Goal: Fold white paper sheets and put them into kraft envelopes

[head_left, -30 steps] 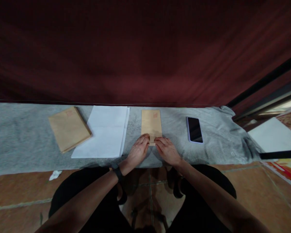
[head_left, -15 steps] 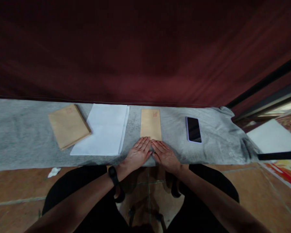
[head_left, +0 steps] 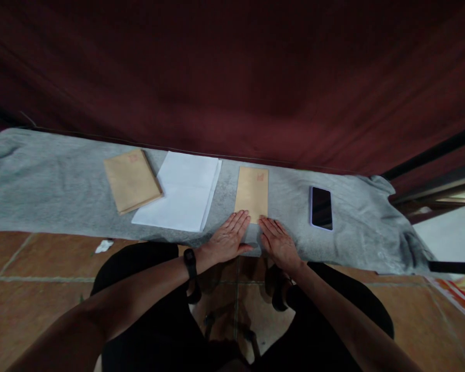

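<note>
A brown envelope [head_left: 252,192] with a small red print in its upper right corner lies flat on the grey cloth. My left hand [head_left: 229,237] rests with straight fingers on the envelope's near left corner, thumb stuck out to the right. On the near right corner lie the fingertips of my right hand [head_left: 279,244], also flat. A gap between the hands shows the envelope's near edge. Left of them are white paper sheets [head_left: 182,194], and a stack of brown envelopes [head_left: 129,181] partly overlaps those sheets.
A phone [head_left: 321,208] with a dark screen and a pale purple case lies to the right. The grey cloth [head_left: 62,181] covers a narrow bench against a dark red hanging cloth [head_left: 232,103]. A white board [head_left: 451,235] stands at the far right.
My hands have moved apart, from nearly touching at the middle of the envelope's near edge to its two near corners. The view has turned slightly.
</note>
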Demonstrator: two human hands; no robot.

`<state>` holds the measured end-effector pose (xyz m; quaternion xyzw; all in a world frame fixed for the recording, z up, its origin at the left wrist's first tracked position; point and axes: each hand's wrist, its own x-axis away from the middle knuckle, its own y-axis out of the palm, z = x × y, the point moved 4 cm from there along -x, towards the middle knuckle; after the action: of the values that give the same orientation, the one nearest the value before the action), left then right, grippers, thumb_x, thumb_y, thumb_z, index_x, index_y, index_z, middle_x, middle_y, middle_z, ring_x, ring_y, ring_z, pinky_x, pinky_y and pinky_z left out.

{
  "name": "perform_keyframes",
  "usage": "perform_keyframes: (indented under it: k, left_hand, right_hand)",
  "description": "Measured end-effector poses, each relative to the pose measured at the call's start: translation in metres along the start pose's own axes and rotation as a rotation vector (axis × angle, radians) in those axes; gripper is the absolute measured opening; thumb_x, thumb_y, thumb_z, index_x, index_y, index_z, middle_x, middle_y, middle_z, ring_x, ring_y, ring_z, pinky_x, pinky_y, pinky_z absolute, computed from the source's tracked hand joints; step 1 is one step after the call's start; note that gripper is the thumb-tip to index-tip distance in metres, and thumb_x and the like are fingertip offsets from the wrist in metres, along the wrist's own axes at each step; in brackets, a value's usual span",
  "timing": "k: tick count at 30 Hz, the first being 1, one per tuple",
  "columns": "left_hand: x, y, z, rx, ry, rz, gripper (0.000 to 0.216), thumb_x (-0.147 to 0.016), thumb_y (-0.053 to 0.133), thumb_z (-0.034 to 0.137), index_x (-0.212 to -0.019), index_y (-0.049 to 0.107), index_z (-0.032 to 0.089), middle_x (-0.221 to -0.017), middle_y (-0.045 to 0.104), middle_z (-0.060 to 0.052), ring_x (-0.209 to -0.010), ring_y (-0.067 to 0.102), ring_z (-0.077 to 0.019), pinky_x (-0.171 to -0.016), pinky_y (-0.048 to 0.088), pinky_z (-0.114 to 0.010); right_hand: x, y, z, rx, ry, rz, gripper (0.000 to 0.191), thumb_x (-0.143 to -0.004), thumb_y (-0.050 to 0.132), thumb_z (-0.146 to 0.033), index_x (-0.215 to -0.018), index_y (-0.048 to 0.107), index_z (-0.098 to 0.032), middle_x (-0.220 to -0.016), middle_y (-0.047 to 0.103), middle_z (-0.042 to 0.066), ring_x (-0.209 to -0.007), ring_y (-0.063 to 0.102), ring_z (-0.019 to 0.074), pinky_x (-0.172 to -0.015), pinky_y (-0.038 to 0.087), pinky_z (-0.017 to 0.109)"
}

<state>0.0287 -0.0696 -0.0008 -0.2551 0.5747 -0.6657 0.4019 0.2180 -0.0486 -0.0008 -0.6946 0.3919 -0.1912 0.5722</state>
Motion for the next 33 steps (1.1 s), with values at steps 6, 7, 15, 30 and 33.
perform_keyframes:
  k: [6, 7, 15, 30, 33]
  left_hand:
    - [0.006, 0.001, -0.006, -0.026, -0.056, 0.026, 0.091, -0.098, 0.036, 0.069, -0.157, 0.026, 0.001, -0.164, 0.028, -0.026, -0.156, 0.018, -0.0332, -0.127, 0.020, -0.049]
    - [0.006, 0.001, -0.007, -0.029, -0.059, 0.031, 0.091, -0.098, 0.036, 0.069, -0.157, 0.026, 0.001, -0.164, 0.028, -0.026, -0.156, 0.019, -0.0333, -0.127, 0.021, -0.050]
    - [0.005, 0.001, -0.008, -0.118, -0.047, 0.012, 0.088, -0.098, 0.039, 0.068, -0.161, 0.022, 0.008, -0.166, 0.024, -0.023, -0.155, 0.022, -0.0340, -0.125, 0.024, -0.051]
    - [0.012, 0.007, -0.013, -0.191, -0.060, 0.143, 0.091, -0.099, 0.041, 0.065, -0.161, 0.016, 0.004, -0.162, 0.033, -0.026, -0.153, 0.029, -0.0347, -0.123, 0.031, -0.051]
    - [0.009, 0.007, -0.006, -0.154, -0.025, 0.122, 0.083, -0.102, 0.041, 0.058, -0.162, 0.015, 0.007, -0.164, 0.031, -0.022, -0.153, 0.029, -0.0318, -0.124, 0.030, -0.049]
  right_hand:
    - [0.005, -0.003, 0.009, 0.031, 0.063, 0.010, 0.047, -0.104, 0.044, -0.021, -0.150, 0.050, -0.014, -0.154, 0.051, 0.012, -0.145, 0.045, 0.0257, -0.124, 0.033, 0.049]
    - [0.005, -0.004, 0.009, 0.035, 0.070, 0.012, 0.046, -0.104, 0.044, -0.022, -0.149, 0.051, -0.014, -0.154, 0.052, 0.012, -0.145, 0.045, 0.0259, -0.124, 0.033, 0.049]
    - [-0.004, -0.003, -0.016, 0.013, -0.080, 0.028, 0.054, -0.105, 0.045, -0.030, -0.155, 0.041, -0.011, -0.160, 0.042, 0.014, -0.149, 0.038, 0.0243, -0.125, 0.032, 0.047]
    - [-0.002, -0.001, -0.006, 0.013, -0.014, 0.089, 0.046, -0.102, 0.051, -0.027, -0.147, 0.052, -0.013, -0.153, 0.052, 0.014, -0.141, 0.050, 0.0233, -0.121, 0.040, 0.045]
    - [-0.003, 0.001, -0.007, 0.015, -0.008, 0.103, 0.045, -0.102, 0.052, -0.025, -0.145, 0.054, -0.013, -0.151, 0.055, 0.013, -0.138, 0.053, 0.0240, -0.119, 0.042, 0.045]
